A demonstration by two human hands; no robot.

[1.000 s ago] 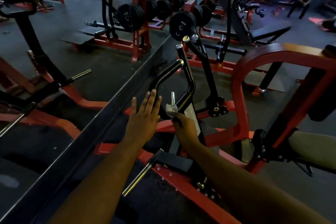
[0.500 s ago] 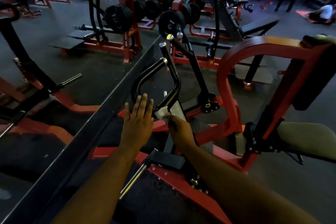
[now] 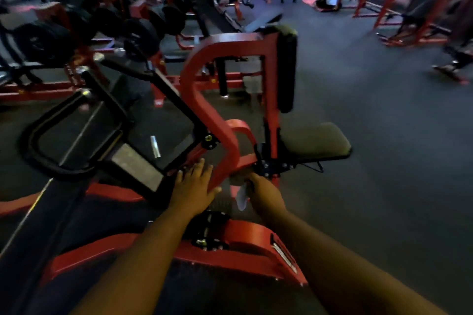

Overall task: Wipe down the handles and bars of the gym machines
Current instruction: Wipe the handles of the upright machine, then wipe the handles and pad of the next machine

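**Mid-task, cloth in hand beside a red gym machine**

Seemingly between wipes, the person stood over a red steel machine frame (image 3: 204, 100) on the dark rubber floor (image 3: 384, 135). Their right hand (image 3: 266, 193) was curled around a small white cloth (image 3: 242, 197), which hung just beside the frame's lower curved bar and, as far as could be seen, touched no metal. Their left hand (image 3: 195, 186) lay flat with fingers straight and spread, resting against the foot of the frame and holding nothing.

To the left rose a looped black handle bar (image 3: 76, 135), well apart from both hands. A padded dark seat (image 3: 317, 139) sat to the right.

By judgement, the next move called for bringing the cloth onto a bar and gripping round it to rub along its length.

Motion blur smeared the far machines and weight plates. The right fingertips were hidden behind the cloth, and two distant people were too small to describe.
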